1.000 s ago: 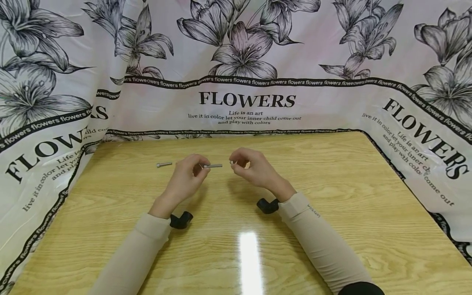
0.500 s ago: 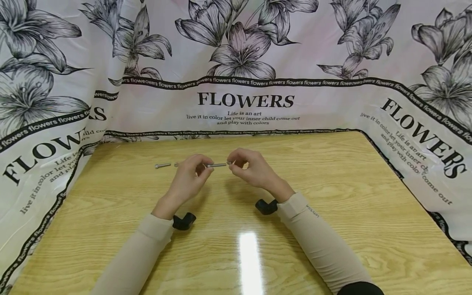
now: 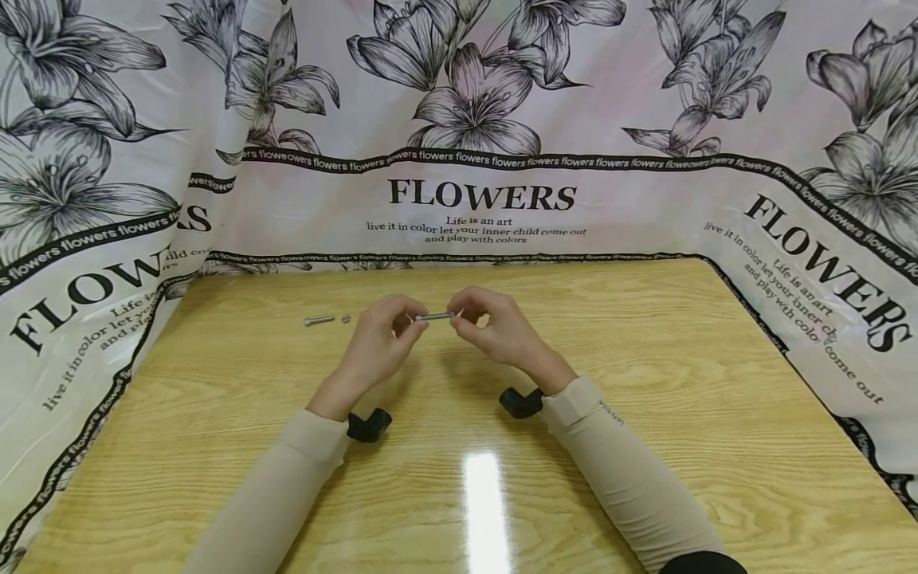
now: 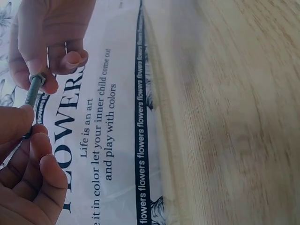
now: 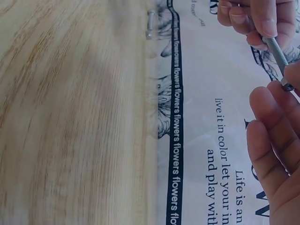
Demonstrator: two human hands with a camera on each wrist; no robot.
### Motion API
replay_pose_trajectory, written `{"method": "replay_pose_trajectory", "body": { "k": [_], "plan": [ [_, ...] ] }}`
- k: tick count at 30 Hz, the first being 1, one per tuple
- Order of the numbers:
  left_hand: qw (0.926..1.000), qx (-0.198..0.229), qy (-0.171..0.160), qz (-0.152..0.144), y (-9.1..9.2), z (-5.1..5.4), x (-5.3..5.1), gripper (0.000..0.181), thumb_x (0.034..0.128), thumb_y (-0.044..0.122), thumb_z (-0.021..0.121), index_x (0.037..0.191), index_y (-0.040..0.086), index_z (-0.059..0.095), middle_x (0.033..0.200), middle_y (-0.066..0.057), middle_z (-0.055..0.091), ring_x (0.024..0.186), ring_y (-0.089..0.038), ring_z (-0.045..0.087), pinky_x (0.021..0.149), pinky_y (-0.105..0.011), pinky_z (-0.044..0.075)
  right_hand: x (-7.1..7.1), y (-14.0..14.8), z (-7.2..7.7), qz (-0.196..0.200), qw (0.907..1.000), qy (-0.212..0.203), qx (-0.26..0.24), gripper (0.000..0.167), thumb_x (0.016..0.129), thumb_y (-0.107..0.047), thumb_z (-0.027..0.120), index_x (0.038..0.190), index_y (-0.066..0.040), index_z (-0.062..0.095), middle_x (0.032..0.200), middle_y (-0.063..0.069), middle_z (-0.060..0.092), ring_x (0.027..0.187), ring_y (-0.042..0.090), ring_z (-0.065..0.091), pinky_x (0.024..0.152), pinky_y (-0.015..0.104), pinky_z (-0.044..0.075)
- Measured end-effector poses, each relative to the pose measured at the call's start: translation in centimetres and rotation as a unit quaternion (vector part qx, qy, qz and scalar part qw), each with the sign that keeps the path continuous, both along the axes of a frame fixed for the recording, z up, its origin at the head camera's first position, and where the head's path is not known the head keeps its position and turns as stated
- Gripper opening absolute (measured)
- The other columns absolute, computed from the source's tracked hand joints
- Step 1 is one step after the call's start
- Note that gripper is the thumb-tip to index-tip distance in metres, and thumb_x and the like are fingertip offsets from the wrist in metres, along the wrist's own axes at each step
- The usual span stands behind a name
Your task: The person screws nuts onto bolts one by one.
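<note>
Here, wood-grain table (image 3: 459, 399) below hand-held bolt (image 3: 435, 316), flower-printed sheeting (image 3: 473, 171) behind.

The table (image 3: 645, 446) is made of yellow-brown wood, or looks like it, with lots of thin, wavy lines running across it. It is smooth and a bit shiny. A bright white stripe of light (image 3: 486, 510) shines on the near part, about in the middle. Far back on the left side, a silver bolt (image 3: 319, 321) lies down flat. Its fat end points left and its thin end points right. Just beside the thin end sits a little grey nut (image 3: 346, 318). The two are close but do not touch.
</note>
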State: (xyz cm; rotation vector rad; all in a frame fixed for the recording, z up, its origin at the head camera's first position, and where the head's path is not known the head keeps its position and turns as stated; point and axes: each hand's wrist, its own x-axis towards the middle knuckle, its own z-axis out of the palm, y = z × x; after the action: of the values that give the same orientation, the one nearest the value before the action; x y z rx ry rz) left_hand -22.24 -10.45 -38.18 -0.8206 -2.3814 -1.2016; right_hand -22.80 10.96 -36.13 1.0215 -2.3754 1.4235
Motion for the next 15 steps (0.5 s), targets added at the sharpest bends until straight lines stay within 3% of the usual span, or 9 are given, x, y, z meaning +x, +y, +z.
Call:
{"method": "replay_pose_trajectory", "body": {
  "k": [5,10,15],
  "plan": [
    [0.9999,0.005,-0.010,-0.001,-0.1,-0.1,0.0,0.008,0.0914,0.006,0.065,0.100,0.007,0.066,0.086,-0.001,0.062,0.065,-0.011,0.050,0.057,-0.028,0.044,-1.4,0.3,-2.0,0.001,1.0000,-0.001,-0.008,0.014,0.088,0.001,0.065,0.101,-0.004,0.066,0.089,0.007,0.066,0.070,0.019,0.061,0.067,0.037,0.049],
    [0.9997,0.002,-0.023,0.002,-0.3,-0.2,0.1,0.009,0.0924,0.008,0.064,0.101,0.008,0.067,0.086,-0.001,0.062,0.064,-0.012,0.050,0.057,-0.029,0.043,-1.5,0.3,-2.5,0.018,0.9996,0.000,-0.023,0.013,0.089,-0.004,0.064,0.101,-0.010,0.065,0.089,0.001,0.066,0.070,0.015,0.060,0.066,0.034,0.049],
    [0.9990,0.006,-0.044,-0.003,-0.4,-0.2,0.1,0.011,0.0938,0.010,0.062,0.103,0.008,0.067,0.082,-0.002,0.064,0.063,-0.012,0.051,0.056,-0.029,0.044,-1.5,0.2,-2.5,0.012,0.9994,-0.009,-0.030,0.014,0.090,-0.004,0.065,0.102,-0.010,0.065,0.090,0.004,0.067,0.071,0.016,0.061,0.067,0.034,0.050]
  ]
}}
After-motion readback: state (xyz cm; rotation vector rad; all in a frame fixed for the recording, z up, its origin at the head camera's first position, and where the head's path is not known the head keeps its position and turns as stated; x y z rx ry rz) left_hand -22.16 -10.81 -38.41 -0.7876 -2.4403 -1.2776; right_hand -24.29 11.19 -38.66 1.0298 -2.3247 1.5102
